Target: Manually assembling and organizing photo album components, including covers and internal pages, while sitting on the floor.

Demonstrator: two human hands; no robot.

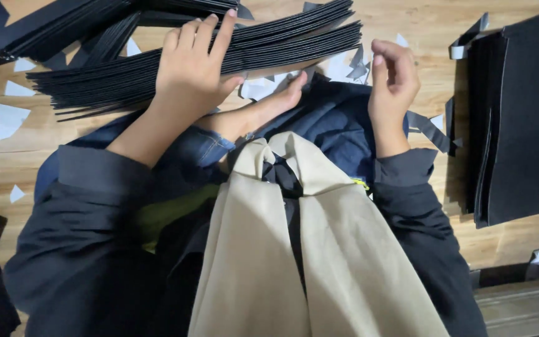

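Fingers of your left hand (191, 68) lie spread flat on the fanned stack of black card sheets (282, 39), pressing on it rather than gripping — the stack rests on the wooden floor (432, 25) just ahead of your lap. Your right hand (393, 81) hovers beside the stack's right end, fingers loosely curled, holding nothing. Between your arms a third hand (279, 100), in a denim cuff, reaches toward the sheets. White paper scraps (9, 118) litter the boards — another black stack (519, 118) sits at the right.
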